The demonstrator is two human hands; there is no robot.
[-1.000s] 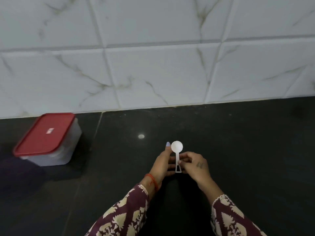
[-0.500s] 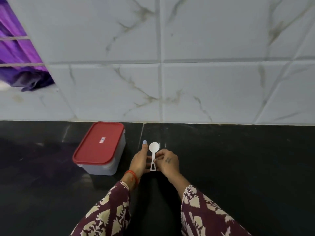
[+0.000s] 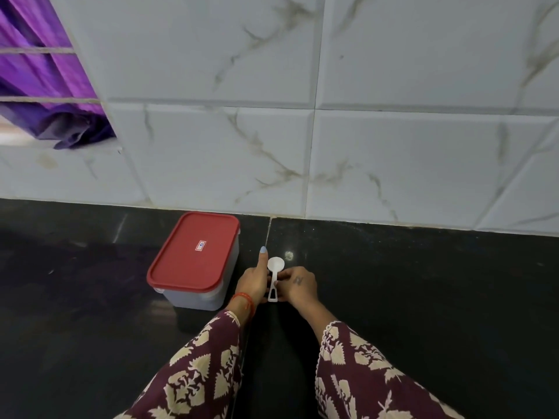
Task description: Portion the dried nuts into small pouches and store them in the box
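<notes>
A small white plastic scoop [image 3: 274, 277] stands upright between my two hands, bowl at the top. My left hand [image 3: 253, 281] grips its handle from the left, thumb pointing up. My right hand [image 3: 298, 285] pinches the handle from the right. A translucent plastic box [image 3: 198, 293] with a closed red lid [image 3: 195, 251] rests on the black counter just left of my left hand, near the wall. No nuts or pouches are in view.
The black stone counter [image 3: 423, 297] stretches left and right, meeting a white marble-tiled wall [image 3: 363, 146] close behind the box. A window opening with purple cloth [image 3: 45, 86] is at the upper left.
My view has swung left, so the box now sits near the centre beside my hands and the window has come into view. Both hands still hold the scoop the same way.
</notes>
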